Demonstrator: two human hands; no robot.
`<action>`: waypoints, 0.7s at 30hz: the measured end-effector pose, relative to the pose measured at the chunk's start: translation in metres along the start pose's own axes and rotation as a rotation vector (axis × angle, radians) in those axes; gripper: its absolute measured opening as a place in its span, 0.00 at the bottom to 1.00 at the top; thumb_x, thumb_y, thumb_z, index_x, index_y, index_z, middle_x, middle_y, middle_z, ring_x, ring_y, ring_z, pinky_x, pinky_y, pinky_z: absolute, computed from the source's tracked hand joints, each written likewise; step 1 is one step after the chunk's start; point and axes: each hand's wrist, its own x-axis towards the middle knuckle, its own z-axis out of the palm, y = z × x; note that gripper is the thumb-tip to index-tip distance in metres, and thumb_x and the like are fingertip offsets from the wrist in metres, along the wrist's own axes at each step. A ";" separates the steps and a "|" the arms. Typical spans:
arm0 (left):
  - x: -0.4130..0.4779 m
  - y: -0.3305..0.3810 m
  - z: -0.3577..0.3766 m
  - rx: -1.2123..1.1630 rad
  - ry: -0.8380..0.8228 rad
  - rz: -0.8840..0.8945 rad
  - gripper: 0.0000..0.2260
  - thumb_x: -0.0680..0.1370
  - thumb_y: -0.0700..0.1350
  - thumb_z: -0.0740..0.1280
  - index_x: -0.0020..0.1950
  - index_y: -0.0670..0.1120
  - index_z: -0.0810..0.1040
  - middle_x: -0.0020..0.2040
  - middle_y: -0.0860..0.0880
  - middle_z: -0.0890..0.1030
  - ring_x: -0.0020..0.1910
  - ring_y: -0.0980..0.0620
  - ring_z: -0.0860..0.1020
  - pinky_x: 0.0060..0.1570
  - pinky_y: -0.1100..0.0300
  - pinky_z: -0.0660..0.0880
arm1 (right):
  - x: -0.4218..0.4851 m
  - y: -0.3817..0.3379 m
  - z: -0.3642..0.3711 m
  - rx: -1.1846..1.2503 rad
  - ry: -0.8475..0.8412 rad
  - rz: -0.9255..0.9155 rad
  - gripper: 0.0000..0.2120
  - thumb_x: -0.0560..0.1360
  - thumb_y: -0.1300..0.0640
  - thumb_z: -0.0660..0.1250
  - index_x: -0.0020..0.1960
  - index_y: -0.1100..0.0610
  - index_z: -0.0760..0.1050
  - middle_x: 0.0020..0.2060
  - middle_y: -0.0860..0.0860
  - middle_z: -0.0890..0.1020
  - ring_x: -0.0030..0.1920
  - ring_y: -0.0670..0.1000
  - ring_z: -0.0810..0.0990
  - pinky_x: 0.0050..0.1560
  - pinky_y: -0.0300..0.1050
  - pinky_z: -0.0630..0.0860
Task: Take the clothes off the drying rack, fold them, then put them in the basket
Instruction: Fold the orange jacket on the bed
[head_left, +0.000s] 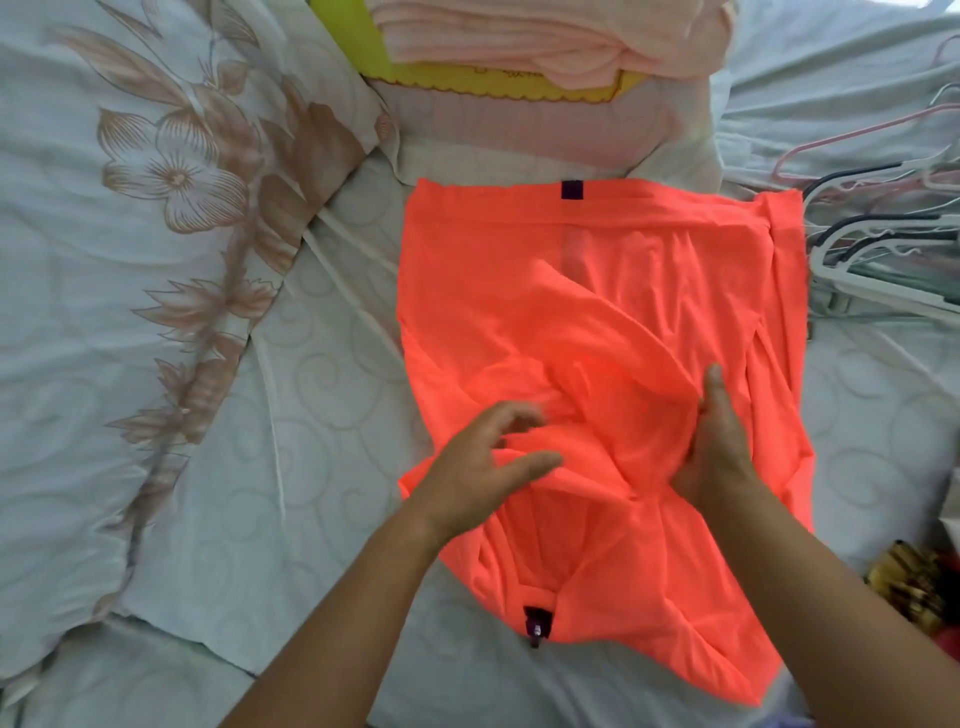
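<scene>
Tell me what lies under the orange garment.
The orange garment lies on the swirl-patterned bed sheet, which shows beside it. Anything else beneath is covered by the fabric.

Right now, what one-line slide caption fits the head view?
The left hand and right hand work on a bright orange garment spread on the bed, hangers piled beside it.

No text, brand or number can be read anywhere in the view. The yellow band (498, 85) at the top carries a few small dark marks near its middle, but they are too small and blurred to make out. The orange garment (597, 322) has a dark tag at its far edge (572, 189) and a second dark tag at its near edge (536, 623); neither shows any lettering that can be made out.
</scene>
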 end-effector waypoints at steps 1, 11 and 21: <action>-0.006 -0.019 -0.002 0.134 0.170 -0.083 0.24 0.64 0.64 0.63 0.53 0.50 0.75 0.54 0.54 0.76 0.56 0.54 0.75 0.60 0.55 0.71 | 0.002 -0.003 -0.006 0.029 0.019 0.013 0.27 0.77 0.37 0.51 0.51 0.58 0.78 0.41 0.54 0.85 0.42 0.50 0.84 0.45 0.46 0.80; -0.043 -0.101 -0.009 0.655 0.331 -0.383 0.09 0.72 0.41 0.68 0.52 0.46 0.78 0.48 0.46 0.78 0.49 0.45 0.76 0.43 0.55 0.70 | 0.005 0.002 -0.017 -0.300 0.191 -0.112 0.05 0.78 0.61 0.62 0.48 0.53 0.75 0.37 0.47 0.82 0.42 0.47 0.78 0.38 0.40 0.78; -0.158 -0.131 -0.016 0.895 0.203 0.015 0.21 0.62 0.50 0.57 0.54 0.50 0.70 0.44 0.56 0.73 0.38 0.53 0.70 0.38 0.61 0.66 | -0.034 0.018 -0.046 -0.194 0.233 -0.018 0.09 0.79 0.62 0.58 0.42 0.54 0.72 0.36 0.50 0.77 0.36 0.47 0.75 0.31 0.35 0.77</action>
